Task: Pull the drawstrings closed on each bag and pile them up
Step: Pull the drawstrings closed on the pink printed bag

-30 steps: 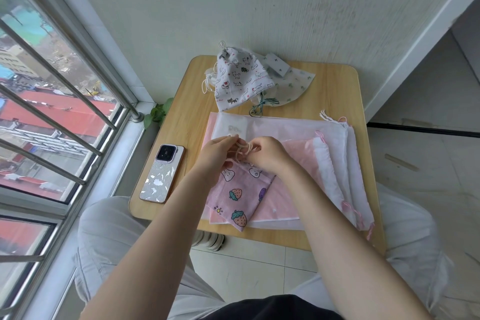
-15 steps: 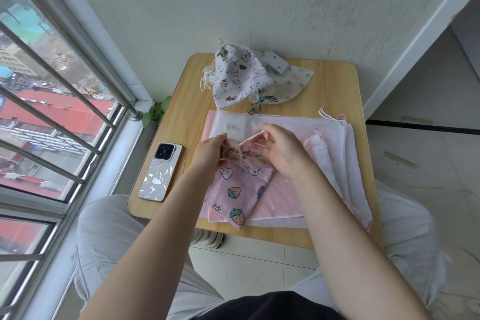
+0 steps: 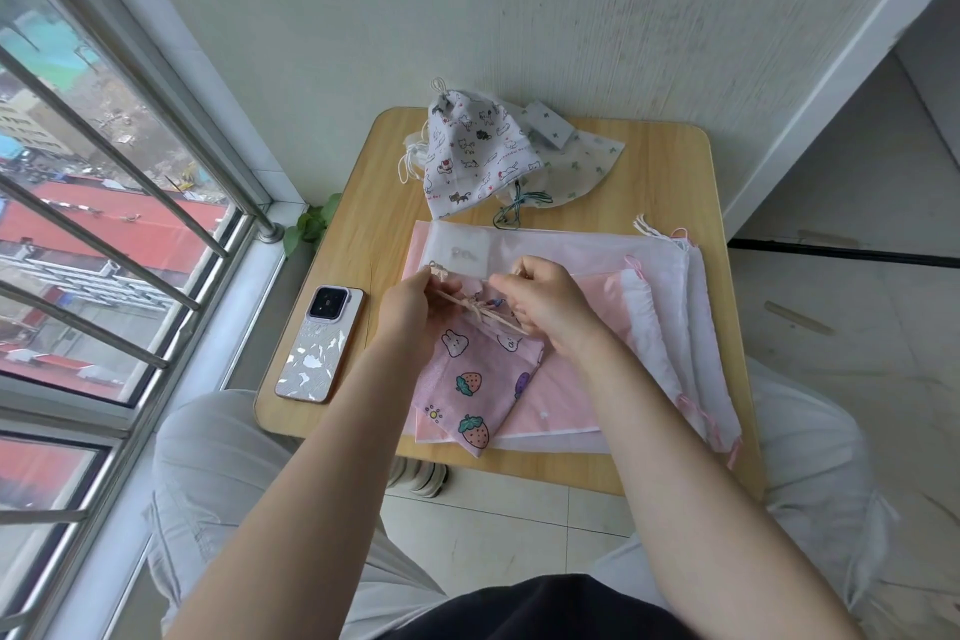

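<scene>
Since the earlier frame the cords have been drawn further apart and the bag's mouth gathered tighter. One beige drawstring [image 3: 451, 297] is pinched by the left hand [image 3: 410, 308]; the other end is pinched by the right hand [image 3: 545, 303]. The pink strawberry-print bag [image 3: 470, 379] lies on flat pink and white bags [image 3: 649, 307] mid-table. It is judged light, soft and limp, best held by the cords.

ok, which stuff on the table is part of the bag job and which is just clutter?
Job: strawberry bag, its drawstring, left hand, right hand, flat pink and white bags, cat-print bag, clover bag.
Clutter: phone, plant leaves.
</scene>
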Demonstrator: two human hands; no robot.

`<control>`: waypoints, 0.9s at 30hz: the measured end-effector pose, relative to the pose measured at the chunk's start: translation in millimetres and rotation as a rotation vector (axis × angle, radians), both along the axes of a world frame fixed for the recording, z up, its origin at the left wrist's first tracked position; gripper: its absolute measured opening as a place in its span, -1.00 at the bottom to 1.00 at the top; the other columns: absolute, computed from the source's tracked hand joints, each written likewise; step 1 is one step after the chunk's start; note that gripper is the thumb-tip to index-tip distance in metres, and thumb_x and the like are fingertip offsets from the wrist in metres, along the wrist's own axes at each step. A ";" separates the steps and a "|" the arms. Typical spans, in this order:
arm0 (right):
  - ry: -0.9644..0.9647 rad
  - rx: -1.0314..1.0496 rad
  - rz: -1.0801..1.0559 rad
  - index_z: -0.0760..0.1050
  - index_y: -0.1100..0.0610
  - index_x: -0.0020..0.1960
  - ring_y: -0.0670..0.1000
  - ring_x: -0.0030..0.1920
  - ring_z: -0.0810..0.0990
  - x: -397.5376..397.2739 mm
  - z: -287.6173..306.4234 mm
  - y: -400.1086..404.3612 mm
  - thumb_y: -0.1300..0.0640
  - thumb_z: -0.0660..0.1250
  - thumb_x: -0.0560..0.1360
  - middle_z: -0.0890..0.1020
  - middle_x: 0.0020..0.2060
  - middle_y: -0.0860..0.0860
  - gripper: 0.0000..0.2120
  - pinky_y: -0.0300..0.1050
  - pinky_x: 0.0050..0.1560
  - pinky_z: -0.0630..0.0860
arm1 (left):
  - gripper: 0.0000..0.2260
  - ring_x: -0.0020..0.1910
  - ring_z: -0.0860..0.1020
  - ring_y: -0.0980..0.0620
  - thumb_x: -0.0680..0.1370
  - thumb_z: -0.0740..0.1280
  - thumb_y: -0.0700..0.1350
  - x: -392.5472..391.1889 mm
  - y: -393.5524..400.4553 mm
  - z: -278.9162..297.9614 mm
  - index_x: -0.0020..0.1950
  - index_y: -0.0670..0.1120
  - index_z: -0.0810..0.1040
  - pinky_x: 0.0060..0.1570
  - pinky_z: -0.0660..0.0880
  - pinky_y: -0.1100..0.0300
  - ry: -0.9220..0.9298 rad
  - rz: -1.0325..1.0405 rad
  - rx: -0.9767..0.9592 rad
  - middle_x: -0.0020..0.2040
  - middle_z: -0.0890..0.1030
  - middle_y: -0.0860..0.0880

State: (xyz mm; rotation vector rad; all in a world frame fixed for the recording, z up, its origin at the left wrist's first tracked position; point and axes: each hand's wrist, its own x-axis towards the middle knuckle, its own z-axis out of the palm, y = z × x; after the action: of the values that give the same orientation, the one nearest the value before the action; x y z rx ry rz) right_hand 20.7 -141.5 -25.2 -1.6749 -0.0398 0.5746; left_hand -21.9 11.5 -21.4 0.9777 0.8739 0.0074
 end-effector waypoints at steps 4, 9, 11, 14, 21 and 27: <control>-0.338 -0.482 0.224 0.41 0.06 -0.15 -0.04 -0.26 0.46 -2.9 2.8 1.2 0.01 0.39 0.46 0.49 -0.31 -0.09 -0.81 -0.11 -0.20 0.40 | -0.69 -0.40 0.60 0.08 0.69 0.10 -0.10 -2.5 -2.1 1.5 -0.24 -0.06 0.41 -0.37 0.34 0.21 -0.050 -0.072 0.024 -0.41 0.57 0.04; -0.409 -0.682 0.306 0.54 0.10 -0.18 0.03 -0.16 0.57 -6.2 6.5 3.3 -0.18 0.32 0.47 0.60 -0.27 -0.04 -0.67 -0.09 -0.12 0.49 | -0.71 -0.52 0.37 0.11 0.68 0.09 -0.08 -2.2 -2.3 -2.6 -0.23 -0.05 0.37 -0.49 0.19 0.26 -0.117 -0.093 -0.022 -0.50 0.32 0.07; -0.415 -0.715 0.297 0.51 0.13 -0.29 0.06 -0.19 0.58 -5.6 5.1 3.7 -0.19 0.29 0.47 0.61 -0.33 0.01 -0.60 -0.10 -0.17 0.49 | -0.72 -0.54 0.26 0.13 0.69 0.11 -0.07 -1.8 -1.6 -6.4 -0.22 -0.06 0.37 -0.57 0.15 0.29 -0.103 -0.101 0.004 -0.49 0.27 0.07; -0.429 -0.716 0.262 0.37 0.11 -0.41 0.11 -0.33 0.51 -2.5 0.7 1.5 -0.27 0.30 0.48 0.48 -0.46 0.05 -0.49 -0.10 -0.31 0.40 | -0.72 -0.57 0.19 0.14 0.69 0.13 -0.08 0.2 0.7 -8.9 -0.22 -0.07 0.38 -0.62 0.09 0.32 -0.095 -0.053 0.058 -0.50 0.25 0.07; -0.435 -0.671 0.169 0.24 0.12 -0.46 0.03 -0.45 0.32 3.4 -3.7 -8.7 -0.22 0.37 0.47 0.34 -0.52 0.01 -0.43 -0.11 -0.40 0.19 | -0.75 -0.57 0.22 0.11 0.65 0.21 -0.11 -3.0 4.7 -2.0 -0.22 -0.11 0.48 -0.58 0.15 0.31 -0.042 -0.111 0.326 -0.49 0.31 0.04; -0.260 -0.526 0.240 0.51 0.22 -0.32 -0.02 -0.38 0.44 11.6 -6.3 -22.1 -0.18 0.42 0.44 0.48 -0.45 0.01 -0.54 -0.15 -0.31 0.33 | -0.75 -0.39 0.41 0.05 0.53 0.31 0.08 -12.9 13.3 5.0 -0.14 -0.07 0.65 -0.32 0.38 0.17 0.089 -0.657 0.952 -0.36 0.50 -0.03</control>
State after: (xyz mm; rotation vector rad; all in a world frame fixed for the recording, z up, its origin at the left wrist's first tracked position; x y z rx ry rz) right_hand 32.2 -163.6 -31.5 -2.2715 -0.3035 0.5723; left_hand -34.7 24.7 -16.3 2.1404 0.5720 -0.1971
